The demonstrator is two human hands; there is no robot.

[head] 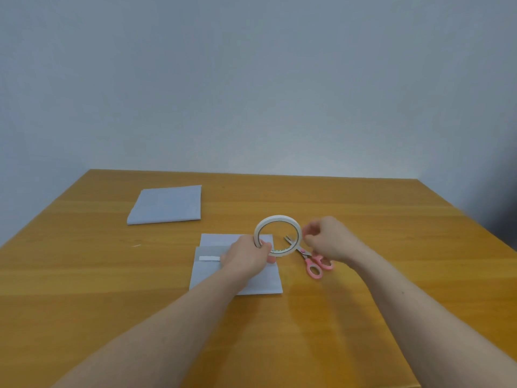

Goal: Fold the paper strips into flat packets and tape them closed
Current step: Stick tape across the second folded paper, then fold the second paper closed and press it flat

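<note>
- The folded paper (pixel 237 275) lay flat on the table (pixel 363 303) just in front of us, its upper flap turned down, with 1 short white piece of tape (pixel 209 258) already across the seam on its left side.
- Our left hand (pixel 246 257) hovered over the middle of that paper, fingers curled through the tape roll (pixel 277 235) and gripping its lower left rim, so the ring stood upright above the paper's right edge.
- Our right hand (pixel 326 238) was at the roll's right rim, thumb and forefinger pinched together there; we judged it was picking at the loose tape end, though the end itself was too small to see.
- The scissors (pixel 310 257) lay on the table just right of the paper, blades toward the roll, partly under the right hand, touched by neither hand.
- A 2nd folded paper (pixel 167 204) sat well apart, toward the far left of the table.
- Risks as we judged them: nothing visibly pressed the flap, so it could spring open before more tape landed.
- A strip pulled free could curl and stick to itself or to our fingers.
- Tugging the roll could drag or skew the paper, since we could not tell if the left hand rested on it.
- Reaching blind for the scissors could nudge them away.
</note>
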